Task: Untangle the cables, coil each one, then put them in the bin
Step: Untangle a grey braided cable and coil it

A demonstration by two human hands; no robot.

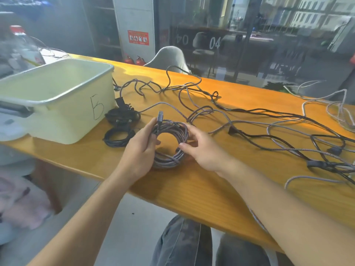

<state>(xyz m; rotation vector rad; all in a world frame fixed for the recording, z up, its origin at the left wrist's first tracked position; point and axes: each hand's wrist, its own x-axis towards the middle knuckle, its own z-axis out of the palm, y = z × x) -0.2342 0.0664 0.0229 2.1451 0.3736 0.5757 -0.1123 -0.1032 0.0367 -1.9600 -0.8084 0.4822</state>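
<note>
Head camera, looking down over an orange wooden table (192, 181): a grey-purple braided cable (171, 144) sits wound into a neat round coil of many loops at the centre of the view, near the table's front edge, with one plug end (160, 114) sticking up at the coil's 11 o'clock; the left hand (141, 148) grips the coil's 9 o'clock side, fingers curled round the bundled strands and thumb across them; the right hand (201, 148) grasps the coil's 3 o'clock side, thumb pressed on the inner edge of the loops and fingers wrapped over the outside; at 9 o'clock from the coil lie two black coiled cables (120, 124), one behind the other, just beside a pale yellow-green bin (57, 104) marked with a handwritten "5" on its side; the bin stands at the table's 10 o'clock end; from 12 o'clock round to 3 o'clock a loose tangle of cables (249, 120), black and grey-purple, sprawls across the tabletop, strands crossing one another; a grey chair (169, 56) stands beyond the table's far edge at 12 o'clock.
</note>
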